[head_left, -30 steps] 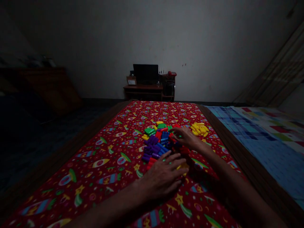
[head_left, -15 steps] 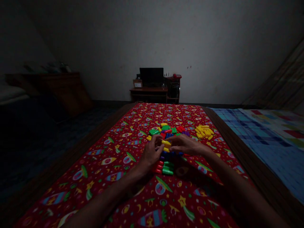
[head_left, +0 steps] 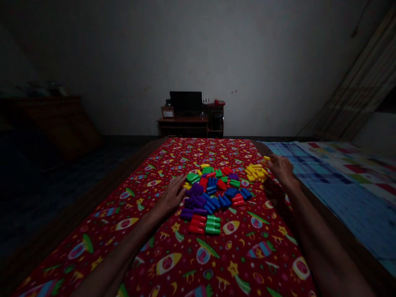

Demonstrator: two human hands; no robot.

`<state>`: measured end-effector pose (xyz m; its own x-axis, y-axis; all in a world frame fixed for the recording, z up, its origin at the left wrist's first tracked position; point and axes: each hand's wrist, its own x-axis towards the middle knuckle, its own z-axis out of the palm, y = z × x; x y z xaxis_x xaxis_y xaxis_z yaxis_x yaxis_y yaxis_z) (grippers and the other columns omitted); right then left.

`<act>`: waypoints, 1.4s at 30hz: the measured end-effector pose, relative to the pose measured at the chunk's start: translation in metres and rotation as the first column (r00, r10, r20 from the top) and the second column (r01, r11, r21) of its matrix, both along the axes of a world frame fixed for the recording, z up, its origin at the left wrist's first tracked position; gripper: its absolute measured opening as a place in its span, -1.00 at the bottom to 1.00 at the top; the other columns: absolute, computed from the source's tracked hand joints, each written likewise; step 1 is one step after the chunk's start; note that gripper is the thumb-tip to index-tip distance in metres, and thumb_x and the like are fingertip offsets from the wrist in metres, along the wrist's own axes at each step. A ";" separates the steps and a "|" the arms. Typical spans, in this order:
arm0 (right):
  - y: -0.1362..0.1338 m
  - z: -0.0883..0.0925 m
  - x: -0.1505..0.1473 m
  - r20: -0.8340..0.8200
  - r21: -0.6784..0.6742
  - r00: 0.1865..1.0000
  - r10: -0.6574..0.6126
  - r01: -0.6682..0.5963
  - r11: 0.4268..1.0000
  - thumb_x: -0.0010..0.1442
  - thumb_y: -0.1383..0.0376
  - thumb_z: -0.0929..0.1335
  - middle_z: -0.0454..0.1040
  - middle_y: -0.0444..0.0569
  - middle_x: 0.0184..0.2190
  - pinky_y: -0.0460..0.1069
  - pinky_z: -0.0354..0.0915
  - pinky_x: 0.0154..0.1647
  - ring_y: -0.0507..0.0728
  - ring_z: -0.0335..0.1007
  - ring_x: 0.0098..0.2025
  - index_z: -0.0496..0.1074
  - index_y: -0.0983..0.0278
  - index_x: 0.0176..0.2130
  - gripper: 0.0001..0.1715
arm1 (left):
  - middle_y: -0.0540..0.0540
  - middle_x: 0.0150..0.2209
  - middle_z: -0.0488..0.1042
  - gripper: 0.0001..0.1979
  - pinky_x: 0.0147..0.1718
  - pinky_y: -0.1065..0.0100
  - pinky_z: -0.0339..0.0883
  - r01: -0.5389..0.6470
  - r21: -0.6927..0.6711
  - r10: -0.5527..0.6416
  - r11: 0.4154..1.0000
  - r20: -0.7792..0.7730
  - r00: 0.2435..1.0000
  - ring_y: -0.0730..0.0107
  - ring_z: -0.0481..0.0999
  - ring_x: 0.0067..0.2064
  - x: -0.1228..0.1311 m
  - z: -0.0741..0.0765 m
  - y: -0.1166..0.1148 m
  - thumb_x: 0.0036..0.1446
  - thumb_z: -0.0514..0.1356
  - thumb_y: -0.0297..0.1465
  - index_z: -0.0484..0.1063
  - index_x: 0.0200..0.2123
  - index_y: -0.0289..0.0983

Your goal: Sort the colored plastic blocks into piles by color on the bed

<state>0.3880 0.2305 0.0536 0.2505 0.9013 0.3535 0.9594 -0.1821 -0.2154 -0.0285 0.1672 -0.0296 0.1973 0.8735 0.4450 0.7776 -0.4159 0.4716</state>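
Observation:
My right hand pinches a yellow plastic piece just above the right end of a yellow pile. On the left, my left hand lies with fingers stretched toward yellow pieces and green pieces at the mixed heap's edge; whether it touches them I cannot tell. Purple pieces, blue pieces and red pieces fill the heap's middle. Nearer to me, a red group and a green group lie side by side.
A red patterned cloth covers the surface under the pieces. At the far wall stands a desk with a dark monitor. A blue checked sheet lies to the right, and a wooden cabinet stands at the left.
My hands were together over the heap with yellow pieces between them. The right hand has moved right to the yellow pile with a yellow piece; the left has drawn back left. The view has turned slightly right.

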 end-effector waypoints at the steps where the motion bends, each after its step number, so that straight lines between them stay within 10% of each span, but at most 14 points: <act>1: 0.001 -0.003 0.010 0.021 -0.069 0.999 -0.035 0.037 0.997 0.20 0.28 0.25 0.54 0.21 -0.12 0.00 0.28 -0.27 0.26 0.49 -0.13 0.52 0.30 -0.06 -0.62 | -0.26 0.17 0.35 -0.51 0.20 0.02 0.12 0.021 -0.015 -0.021 1.000 -0.028 0.999 0.08 0.28 0.22 -0.004 -0.007 0.002 0.21 -0.01 -0.23 0.29 0.14 -0.30; 6: -0.001 -0.009 0.020 0.097 -0.355 0.995 -0.017 0.051 0.933 0.16 0.23 0.29 0.56 0.19 -0.21 -0.04 0.28 -0.30 0.23 0.50 -0.16 0.55 0.33 -0.19 -0.67 | -0.24 -0.01 0.49 -0.60 0.04 0.10 0.31 0.054 0.005 -0.054 0.999 -0.012 0.998 0.15 0.46 0.02 -0.007 -0.014 0.000 0.22 -0.02 -0.27 0.41 0.02 -0.29; 13: -0.005 0.004 0.004 0.152 -0.374 0.987 0.054 0.006 0.928 0.25 0.07 0.24 0.56 0.19 -0.25 -0.02 0.28 -0.28 0.21 0.50 -0.18 0.55 0.33 -0.22 -0.55 | -0.16 -0.23 0.53 -0.67 -0.20 0.21 0.43 0.019 -0.106 0.011 0.994 0.277 0.961 0.19 0.53 -0.19 -0.003 0.004 -0.004 0.03 0.19 -0.20 0.50 -0.20 -0.29; 21: -0.031 0.026 -0.046 0.192 -0.104 0.953 0.234 -0.218 0.970 0.28 0.21 0.21 0.58 0.15 -0.27 -0.04 0.25 -0.33 0.21 0.51 -0.22 0.55 0.27 -0.20 -0.64 | -0.09 -0.27 0.56 -0.53 -0.31 0.20 0.52 0.183 -0.342 0.195 0.922 0.816 0.544 0.24 0.59 -0.31 0.007 0.022 -0.016 -0.13 0.34 -0.19 0.36 -0.17 -0.27; 26: -0.057 0.005 -0.113 0.008 0.027 0.641 0.767 -0.767 0.641 0.29 0.26 0.25 0.58 0.09 -0.25 -0.06 0.29 -0.29 0.14 0.51 -0.26 0.49 0.27 -0.04 -0.67 | -0.09 -0.25 0.57 -0.51 -0.47 0.35 0.49 0.116 -0.311 0.175 0.943 0.763 0.623 0.24 0.58 -0.30 0.024 0.032 -0.025 -0.16 0.37 -0.15 0.40 -0.16 -0.26; 30: -0.075 -0.021 -0.148 -0.044 0.201 0.385 0.922 -0.901 0.386 0.24 0.29 0.31 0.46 0.15 0.04 0.02 0.34 -0.09 0.17 0.43 -0.02 0.30 0.27 0.17 -0.50 | -0.09 -0.27 0.58 -0.55 -0.43 0.35 0.48 0.161 -0.279 0.099 0.947 0.729 0.677 0.22 0.59 -0.29 0.043 0.039 -0.035 -0.14 0.36 -0.15 0.44 -0.20 -0.27; 35: -0.088 -0.027 -0.163 -0.183 0.130 0.340 0.923 -0.922 0.365 0.20 0.36 0.31 0.52 0.17 -0.09 0.04 0.36 -0.15 0.19 0.47 -0.13 0.36 0.34 0.09 -0.56 | -0.10 -0.24 0.55 -0.65 -0.17 0.23 0.47 0.225 -0.173 -0.065 0.959 0.638 0.767 0.22 0.57 -0.20 0.062 0.045 -0.048 -0.06 0.33 -0.19 0.46 -0.23 -0.25; 42: -0.096 -0.024 -0.175 -0.618 0.359 0.140 0.773 -0.825 0.437 0.14 0.25 0.37 0.55 -0.04 -0.08 0.03 0.33 -0.03 0.16 0.47 -0.06 0.44 0.24 0.04 -0.55 | -0.18 -0.01 0.48 -0.26 -0.09 0.23 0.44 0.364 -0.183 -0.154 0.913 0.672 0.725 0.16 0.53 -0.05 0.071 0.030 -0.048 -0.12 0.37 -0.16 0.24 0.13 -0.23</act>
